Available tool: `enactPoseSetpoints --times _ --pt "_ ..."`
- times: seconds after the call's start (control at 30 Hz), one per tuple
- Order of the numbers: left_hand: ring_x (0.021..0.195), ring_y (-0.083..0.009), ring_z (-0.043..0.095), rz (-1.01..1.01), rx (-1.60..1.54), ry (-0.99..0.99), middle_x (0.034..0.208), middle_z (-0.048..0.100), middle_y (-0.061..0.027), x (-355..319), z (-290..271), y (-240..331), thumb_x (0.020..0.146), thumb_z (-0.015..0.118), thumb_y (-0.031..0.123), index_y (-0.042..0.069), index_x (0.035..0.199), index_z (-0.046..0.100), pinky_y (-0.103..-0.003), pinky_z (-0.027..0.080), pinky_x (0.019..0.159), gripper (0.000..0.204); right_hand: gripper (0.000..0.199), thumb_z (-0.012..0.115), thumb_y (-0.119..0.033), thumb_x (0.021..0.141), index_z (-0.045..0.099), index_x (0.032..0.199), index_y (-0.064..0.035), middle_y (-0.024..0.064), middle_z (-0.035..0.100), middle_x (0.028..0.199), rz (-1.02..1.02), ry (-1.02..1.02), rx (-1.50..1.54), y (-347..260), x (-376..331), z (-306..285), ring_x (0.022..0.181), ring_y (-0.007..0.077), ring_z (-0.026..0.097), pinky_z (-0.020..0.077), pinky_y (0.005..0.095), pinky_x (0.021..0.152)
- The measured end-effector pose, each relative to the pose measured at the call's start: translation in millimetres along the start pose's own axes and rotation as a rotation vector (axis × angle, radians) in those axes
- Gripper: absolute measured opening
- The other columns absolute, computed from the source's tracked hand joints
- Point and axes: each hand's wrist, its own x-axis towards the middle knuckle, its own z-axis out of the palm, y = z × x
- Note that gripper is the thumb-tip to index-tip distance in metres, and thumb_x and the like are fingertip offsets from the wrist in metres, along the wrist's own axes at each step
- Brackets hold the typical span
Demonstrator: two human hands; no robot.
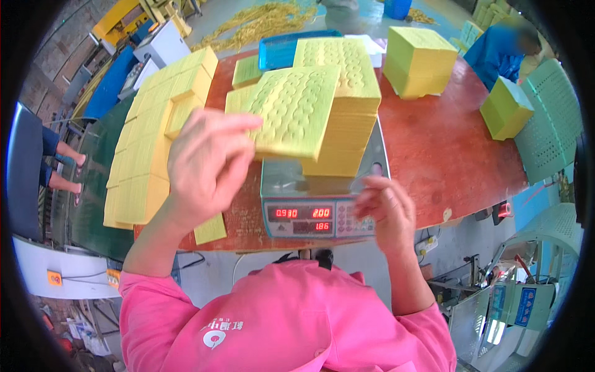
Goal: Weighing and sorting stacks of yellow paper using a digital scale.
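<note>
My left hand [211, 158] is closed on the left edge of a thin stack of yellow embossed paper [300, 108], held tilted over the left part of a digital scale [282, 180]. Just behind it, a tall block of yellow paper [344, 130] stands on the scale's metal pan, its top stamped with rows of round bumps. My right hand [390, 208] hovers at the right end of the scale's keypad, holding nothing, its fingers loosely bent and apart. Red digits glow on the scale's display. A small yellow sheet or pad [211, 229] lies near the table's front edge, below my left wrist.
Rows of yellow paper bundles [152, 136] line the left of the red table [446, 142]. A blue tray [279, 49] lies at the back. More yellow blocks [418, 62] stand right, near a perforated green chair back [551, 124]. A person in blue [499, 53] sits far right.
</note>
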Motion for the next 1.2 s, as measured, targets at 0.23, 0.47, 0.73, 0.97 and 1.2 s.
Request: enactPoseSetpoints --times 0.23,0.47,0.73,0.97,1.2 --pt "0.097 -0.0288 0.062 -0.011 -0.08 -0.363 0.115 0.064 -0.0128 -123.5 1.2 65.3 0.074 0.071 0.003 0.005 0.091 0.057 -0.041 0.051 0.084 0.023 0.046 0.055 -0.014 0.094 0.047 0.136 0.0009 0.0126 0.062 0.122 0.655 -0.384 0.399 45.7 14.0 93.1 0.108 0.0227 0.062 0.0512 0.0384 0.091" --pt "0.099 -0.0211 0.063 -1.304 -0.232 0.301 0.12 0.064 -0.0119 -236.1 7.7 90.7 0.09 0.062 0.014 0.0 0.112 0.061 -0.034 0.047 0.089 0.025 0.039 0.05 0.001 0.09 0.054 0.129 0.0016 0.0125 0.062 0.121 0.772 -0.489 0.044 135.2 9.0 117.0 0.107 0.0203 0.062 0.0497 0.0347 0.093" --pt "0.076 -0.0117 0.062 -1.777 -0.823 0.394 0.088 0.067 -0.0047 -346.4 -21.8 28.8 0.099 0.055 0.02 0.002 0.106 0.061 -0.025 0.049 0.068 0.02 0.042 0.058 -0.01 0.088 0.054 0.127 0.004 0.0211 0.065 0.114 0.477 -0.727 -0.437 181.9 1.3 136.6 0.105 0.0268 0.065 0.0504 0.0368 0.089" --pt "0.09 -0.0164 0.066 -1.958 -1.125 0.063 0.106 0.067 -0.0091 -291.0 3.9 14.3 0.1 0.053 0.029 0.0 0.116 0.06 -0.03 0.053 0.077 0.034 0.046 0.055 -0.009 0.086 0.049 0.13 0.0045 0.0242 0.066 0.111 0.342 -0.572 -0.286 201.7 2.6 132.9 0.104 0.0325 0.065 0.0508 0.0394 0.089" --pt "0.1 -0.0187 0.066 -1.751 -0.983 0.191 0.113 0.066 -0.0104 -296.7 8.3 -23.1 0.097 0.056 0.017 -0.001 0.12 0.059 -0.032 0.053 0.087 0.029 0.05 0.059 -0.017 0.093 0.045 0.137 0.003 0.0196 0.065 0.116 0.362 -0.634 -0.494 146.2 26.0 124.7 0.105 0.0243 0.064 0.0503 0.0341 0.09"
